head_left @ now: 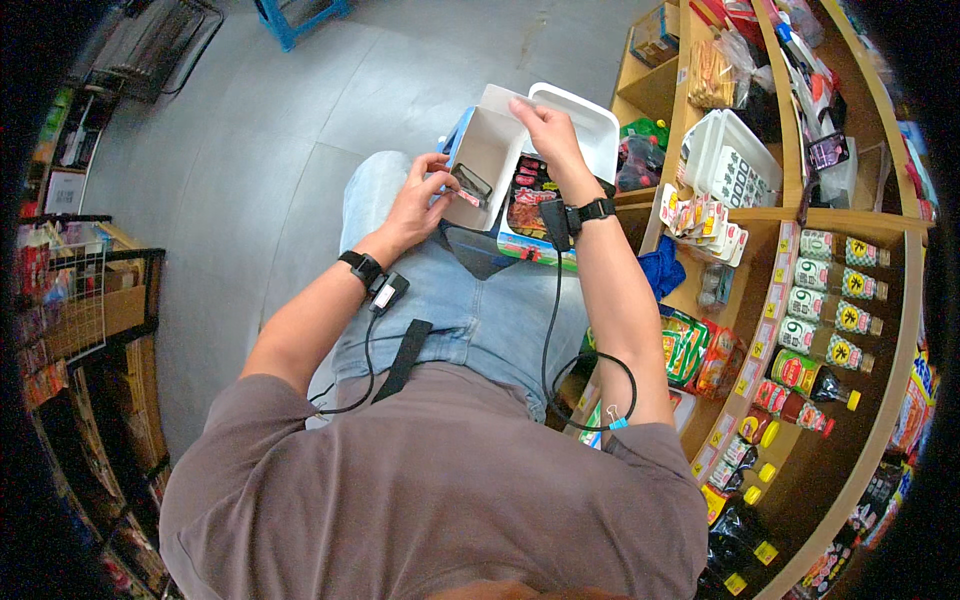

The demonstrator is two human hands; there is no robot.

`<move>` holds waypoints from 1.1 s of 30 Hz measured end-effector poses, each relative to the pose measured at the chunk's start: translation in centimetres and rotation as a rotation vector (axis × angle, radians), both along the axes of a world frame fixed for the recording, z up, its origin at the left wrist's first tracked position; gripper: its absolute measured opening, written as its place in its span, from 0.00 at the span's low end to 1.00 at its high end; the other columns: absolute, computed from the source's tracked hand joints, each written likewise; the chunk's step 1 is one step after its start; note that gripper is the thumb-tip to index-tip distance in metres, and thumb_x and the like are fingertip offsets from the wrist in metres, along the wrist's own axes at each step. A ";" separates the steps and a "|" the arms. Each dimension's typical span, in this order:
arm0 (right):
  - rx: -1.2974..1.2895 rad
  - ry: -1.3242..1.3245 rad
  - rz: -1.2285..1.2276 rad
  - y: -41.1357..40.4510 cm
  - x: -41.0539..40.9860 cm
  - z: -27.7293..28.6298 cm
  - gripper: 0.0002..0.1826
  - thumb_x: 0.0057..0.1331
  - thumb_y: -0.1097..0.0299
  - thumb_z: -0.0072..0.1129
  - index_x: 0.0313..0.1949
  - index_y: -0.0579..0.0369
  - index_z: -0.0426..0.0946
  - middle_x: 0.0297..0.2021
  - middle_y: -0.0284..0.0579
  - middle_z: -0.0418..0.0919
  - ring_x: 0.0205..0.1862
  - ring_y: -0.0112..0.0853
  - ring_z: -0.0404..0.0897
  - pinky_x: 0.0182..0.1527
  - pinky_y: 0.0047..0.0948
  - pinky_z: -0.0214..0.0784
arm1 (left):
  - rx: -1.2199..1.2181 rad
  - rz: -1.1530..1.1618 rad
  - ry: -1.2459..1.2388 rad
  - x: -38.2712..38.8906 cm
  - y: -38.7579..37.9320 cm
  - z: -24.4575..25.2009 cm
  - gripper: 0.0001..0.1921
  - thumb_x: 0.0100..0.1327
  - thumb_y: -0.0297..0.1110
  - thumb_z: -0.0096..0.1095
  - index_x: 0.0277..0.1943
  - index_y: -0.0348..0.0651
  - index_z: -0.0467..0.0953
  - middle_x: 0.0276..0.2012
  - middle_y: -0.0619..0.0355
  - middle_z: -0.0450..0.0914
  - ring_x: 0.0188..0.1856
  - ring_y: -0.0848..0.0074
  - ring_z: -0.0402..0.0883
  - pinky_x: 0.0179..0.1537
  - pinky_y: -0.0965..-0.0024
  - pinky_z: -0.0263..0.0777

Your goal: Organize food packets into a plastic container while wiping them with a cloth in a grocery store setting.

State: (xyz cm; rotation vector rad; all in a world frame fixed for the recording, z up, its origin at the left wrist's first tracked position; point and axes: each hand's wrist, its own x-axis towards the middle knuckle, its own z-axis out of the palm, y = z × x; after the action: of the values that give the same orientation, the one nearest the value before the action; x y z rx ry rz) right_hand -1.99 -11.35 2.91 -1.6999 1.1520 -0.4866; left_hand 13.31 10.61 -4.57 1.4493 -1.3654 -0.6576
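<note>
An open cardboard carton (491, 135), white inside and blue outside, stands before my knees. My left hand (424, 196) reaches over its near left side, with the fingertips pinching a small dark, clear-fronted packet (472, 180) with a red and white end, inside the carton. My right hand (551, 139) grips the carton's raised far flap (501, 97) between thumb and fingers. A white plastic tub (596, 112) sits beside the carton, partly behind that hand. Below the right hand is a black and red printed package (525, 199). Each wrist bears a strap with a small cabled device.
At my right, wooden shelves (814, 217) hold sauce and vinegar bottles (814, 300), a white basket (731, 161) and bagged goods (682, 341). A blue stool (289, 26) stands at the far end of the grey floor (217, 150). Racks (135, 300) line the left side.
</note>
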 end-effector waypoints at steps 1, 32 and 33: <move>0.001 0.002 0.004 0.0 0.0 0.0 0.27 0.71 0.48 0.65 0.35 0.68 0.85 0.29 0.42 0.83 0.34 0.25 0.76 0.38 0.32 0.69 | 0.001 -0.006 0.017 0.0 -0.1 -0.1 0.10 0.63 0.16 0.64 0.44 0.42 0.78 0.63 0.45 0.66 0.62 0.55 0.74 0.59 0.61 0.77; -0.847 0.198 0.220 1.8 -0.2 -1.2 0.21 0.54 0.60 0.75 0.47 0.51 0.81 0.41 0.45 0.83 0.49 0.44 0.81 0.51 0.47 0.67 | 0.013 0.000 -0.043 0.2 -0.2 -0.1 0.07 0.64 0.22 0.68 0.44 0.42 0.79 0.62 0.45 0.68 0.60 0.55 0.76 0.59 0.58 0.75; -0.847 0.198 0.222 2.1 -0.4 -0.8 0.21 0.54 0.60 0.75 0.47 0.51 0.81 0.41 0.45 0.83 0.49 0.44 0.81 0.51 0.47 0.67 | 0.010 0.002 -0.051 0.2 -0.1 -0.1 0.07 0.65 0.22 0.67 0.44 0.42 0.79 0.62 0.45 0.68 0.61 0.55 0.76 0.59 0.59 0.76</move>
State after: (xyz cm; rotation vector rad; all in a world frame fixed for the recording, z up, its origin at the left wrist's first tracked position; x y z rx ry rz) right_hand -2.34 -9.26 2.12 -2.6192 0.9220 -0.7401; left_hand 13.47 10.47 -4.72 1.4836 -1.4015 -0.6306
